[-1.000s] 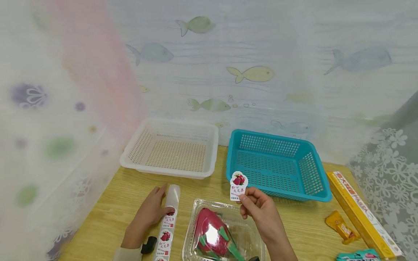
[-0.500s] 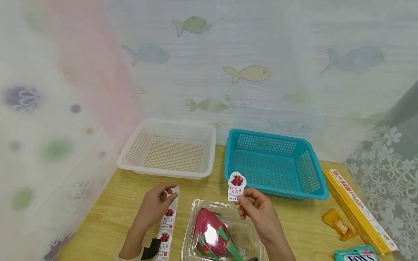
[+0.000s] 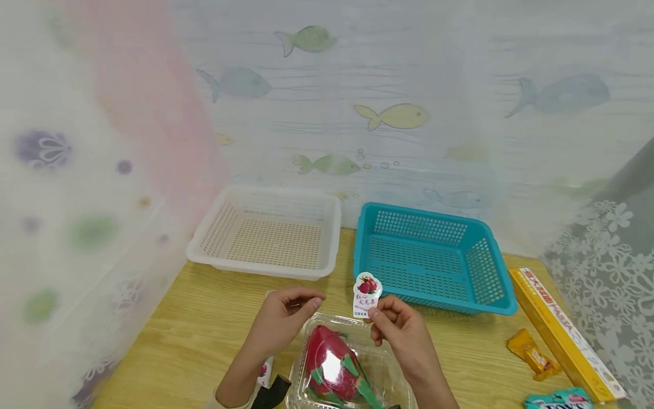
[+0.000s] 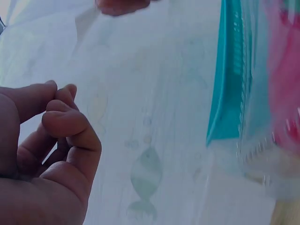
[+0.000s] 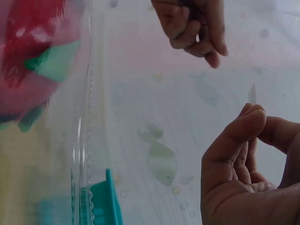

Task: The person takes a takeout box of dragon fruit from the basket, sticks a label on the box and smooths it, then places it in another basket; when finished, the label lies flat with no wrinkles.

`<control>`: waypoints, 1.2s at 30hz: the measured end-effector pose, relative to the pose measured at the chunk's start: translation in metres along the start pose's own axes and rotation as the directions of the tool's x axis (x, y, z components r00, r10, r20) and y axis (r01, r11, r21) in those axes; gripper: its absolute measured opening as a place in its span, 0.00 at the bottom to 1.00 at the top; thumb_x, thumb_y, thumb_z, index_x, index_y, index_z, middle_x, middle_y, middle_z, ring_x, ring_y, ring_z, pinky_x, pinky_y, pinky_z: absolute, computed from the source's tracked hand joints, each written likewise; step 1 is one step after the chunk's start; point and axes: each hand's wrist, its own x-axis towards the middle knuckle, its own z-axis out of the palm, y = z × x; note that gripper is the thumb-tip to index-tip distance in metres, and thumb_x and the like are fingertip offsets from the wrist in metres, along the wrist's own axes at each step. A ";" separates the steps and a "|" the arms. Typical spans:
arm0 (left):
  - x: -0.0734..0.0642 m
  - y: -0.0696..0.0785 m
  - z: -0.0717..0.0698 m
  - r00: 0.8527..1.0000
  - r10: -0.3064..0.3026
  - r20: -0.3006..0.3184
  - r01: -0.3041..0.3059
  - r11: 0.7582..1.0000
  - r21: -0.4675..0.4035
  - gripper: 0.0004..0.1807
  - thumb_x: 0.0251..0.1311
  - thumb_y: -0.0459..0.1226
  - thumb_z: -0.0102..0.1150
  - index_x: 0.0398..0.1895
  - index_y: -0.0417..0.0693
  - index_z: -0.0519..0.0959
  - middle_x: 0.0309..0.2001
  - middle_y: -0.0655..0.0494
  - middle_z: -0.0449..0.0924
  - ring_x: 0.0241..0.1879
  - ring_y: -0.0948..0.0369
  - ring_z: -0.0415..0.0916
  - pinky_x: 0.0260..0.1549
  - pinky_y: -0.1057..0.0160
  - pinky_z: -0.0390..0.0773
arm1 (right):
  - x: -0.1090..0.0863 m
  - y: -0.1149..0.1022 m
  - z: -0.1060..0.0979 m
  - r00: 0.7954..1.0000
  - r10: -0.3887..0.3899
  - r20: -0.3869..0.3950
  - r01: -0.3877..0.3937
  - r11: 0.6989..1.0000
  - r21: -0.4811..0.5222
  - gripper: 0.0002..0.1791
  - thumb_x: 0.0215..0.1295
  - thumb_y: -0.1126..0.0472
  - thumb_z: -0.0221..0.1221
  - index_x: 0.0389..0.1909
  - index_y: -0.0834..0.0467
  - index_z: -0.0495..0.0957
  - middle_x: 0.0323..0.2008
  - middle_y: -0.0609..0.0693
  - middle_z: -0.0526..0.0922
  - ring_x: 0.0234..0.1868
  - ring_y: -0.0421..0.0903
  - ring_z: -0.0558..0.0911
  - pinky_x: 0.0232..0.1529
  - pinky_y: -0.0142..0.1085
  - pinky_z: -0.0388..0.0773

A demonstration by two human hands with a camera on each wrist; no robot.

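My right hand (image 3: 406,335) pinches a white sticker (image 3: 366,292) by its lower edge, between thumb and fingertips. The sticker is printed with dragon fruit and is held upright in front of the blue basket; in the right wrist view it shows edge-on as a thin sliver (image 5: 253,93). My left hand (image 3: 281,321) hovers at the upper left of a clear plastic clamshell box (image 3: 385,375), fingers loosely bent and holding nothing. Inside that box lies a red dragon fruit (image 3: 322,355) with green tips. A strip of matching stickers (image 3: 264,372) is mostly hidden under my left forearm.
At the back of the wooden table (image 3: 174,324) stand a white basket (image 3: 276,272) and a blue basket (image 3: 434,301). To the right lie a long yellow pasta box (image 3: 567,338), an orange-wrapped snack (image 3: 533,355) and a teal packet (image 3: 559,399). A fish-patterned curtain hangs behind.
My left hand has lifted off the sticker strip and moved right, toward the box and my right hand. The right hand keeps the sticker, shifted and tilted slightly left.
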 end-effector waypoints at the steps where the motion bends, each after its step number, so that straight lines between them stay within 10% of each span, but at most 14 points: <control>1: 0.001 0.003 0.003 1.000 0.009 0.004 -0.009 1.000 -0.017 0.11 0.71 0.38 0.62 0.48 0.41 0.87 0.43 0.45 0.87 0.37 0.66 0.81 0.38 0.71 0.82 | 0.000 0.000 0.001 1.000 0.008 -0.005 -0.008 1.000 -0.003 0.07 0.71 0.64 0.61 0.34 0.61 0.75 0.21 0.44 0.79 0.21 0.39 0.76 0.26 0.31 0.77; 20: 0.018 0.017 0.035 1.000 -0.029 0.006 0.029 0.999 -0.039 0.10 0.70 0.39 0.63 0.45 0.42 0.87 0.42 0.45 0.87 0.38 0.64 0.80 0.45 0.70 0.82 | -0.001 0.003 0.007 0.999 0.037 -0.015 -0.037 0.999 -0.039 0.09 0.69 0.66 0.63 0.36 0.68 0.75 0.22 0.45 0.81 0.22 0.40 0.76 0.26 0.31 0.78; 36: 0.017 0.018 0.036 0.999 -0.043 0.008 0.043 0.999 -0.020 0.08 0.70 0.39 0.63 0.39 0.43 0.86 0.32 0.50 0.82 0.28 0.67 0.72 0.30 0.71 0.75 | -0.004 0.003 0.002 0.997 0.045 0.068 -0.035 0.989 -0.143 0.15 0.74 0.60 0.60 0.45 0.70 0.76 0.28 0.42 0.83 0.25 0.39 0.79 0.29 0.32 0.81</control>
